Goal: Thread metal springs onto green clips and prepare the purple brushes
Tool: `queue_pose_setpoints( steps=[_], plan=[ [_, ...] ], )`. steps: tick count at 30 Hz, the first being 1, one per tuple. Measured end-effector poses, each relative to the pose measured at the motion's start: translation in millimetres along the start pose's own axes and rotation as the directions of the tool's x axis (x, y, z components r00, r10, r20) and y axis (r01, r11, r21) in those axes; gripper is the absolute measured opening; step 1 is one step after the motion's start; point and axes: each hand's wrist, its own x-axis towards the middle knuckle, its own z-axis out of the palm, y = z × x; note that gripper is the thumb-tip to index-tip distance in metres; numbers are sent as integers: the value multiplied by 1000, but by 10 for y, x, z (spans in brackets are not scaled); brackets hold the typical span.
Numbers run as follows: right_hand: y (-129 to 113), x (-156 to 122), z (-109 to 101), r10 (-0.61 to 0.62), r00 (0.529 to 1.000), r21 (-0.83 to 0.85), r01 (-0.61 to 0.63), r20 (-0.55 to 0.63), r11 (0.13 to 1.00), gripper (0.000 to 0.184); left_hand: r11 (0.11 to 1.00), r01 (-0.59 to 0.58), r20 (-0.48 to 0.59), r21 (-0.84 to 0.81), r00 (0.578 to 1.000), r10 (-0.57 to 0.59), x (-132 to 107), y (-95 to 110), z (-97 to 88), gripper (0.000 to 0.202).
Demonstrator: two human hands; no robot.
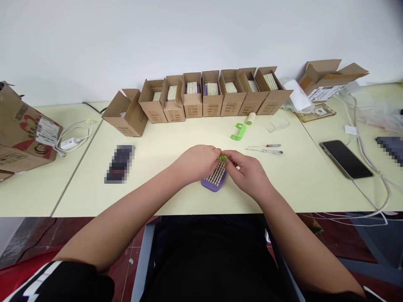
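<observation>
A small green piece point(223, 158) sits pinched between my two hands, just above the table. My left hand point(201, 161) is closed, its fingertips on the piece's left side. From the right, the thumb and forefinger of my right hand point(247, 170) grip the same piece. Below them lies a purple tray point(214, 186) with rows of small pale pegs or bristles; its far end is covered by my hands. Further back rest a bright green curved bracket point(239, 131) and a cream cylinder point(251, 118) with a green end. The green piece's exact kind is too small to make out.
Several cardboard boxes point(212, 105) of white rods line the wall. A screwdriver point(273, 145) and a metal tool point(264, 151) lie right of my hands, near a clear plastic piece point(278, 125). A phone point(346, 158) and cables are at right; a larger carton point(23, 130) stands left.
</observation>
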Motion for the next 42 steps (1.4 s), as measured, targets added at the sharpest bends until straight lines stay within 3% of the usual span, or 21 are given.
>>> queue_pose_setpoints(
  steps=[7, 10, 13, 15, 17, 19, 22, 25, 29, 32, 35, 39, 42],
  plan=[
    [-125, 99, 92, -31, 999, -12, 31, -16, 999, 33, 1000, 23, -61, -7, 998, -23, -65, -47, 2, 22],
    [-105, 173, 19, -51, 997, 100, 45, 64, 994, 34, 983, 52, -116, -178, 990, -74, -91, -140, -11, 17],
    [230, 262, -190, -26, 998, 108, 20, 57, 994, 39, 879, 100, -164, -467, 967, -197, -104, -296, 55, 12],
    [611, 307, -348, 59, 996, -95, -64, -60, 993, 36, 679, 145, -109, -720, 942, -316, -103, -408, 143, 12],
    [1010, 330, -461, 87, 993, -360, -110, -78, 926, 37, 359, 163, 13, -919, 923, -385, -96, -493, 238, 18],
    [1321, 329, -507, 110, 993, -531, -114, -39, 839, 37, 57, 146, 112, -988, 912, -395, -93, -523, 314, 27],
    [1513, 301, -492, 92, 996, -625, -68, 6, 777, 33, -200, 72, 149, -977, 903, -404, -115, -450, 383, 40],
    [1370, 227, -460, 87, 996, -557, -65, 13, 828, 28, -320, -16, 122, -947, 906, -406, -153, -280, 438, 44],
    [747, 12, -375, 182, 982, -229, -190, -58, 955, 24, -422, -90, 121, -902, 886, -448, -162, -37, 528, 48],
    [173, -160, -231, 129, 990, 35, -127, -58, 991, 24, -432, -128, 112, -893, 865, -488, -145, 104, 591, 53],
    [-212, -238, -87, 132, 991, 122, -133, 9, 984, 26, -399, -169, 72, -901, 850, -522, -146, 197, 631, 53],
    [-349, -234, -16, 159, 987, 138, -161, 22, 977, 23, -358, -209, 24, -910, 836, -548, -185, 253, 635, 50],
    [-372, -235, -28, 157, 987, 52, -158, 28, 986, 22, -346, -239, -8, -907, 832, -555, -212, 271, 617, 48]
  ],
)
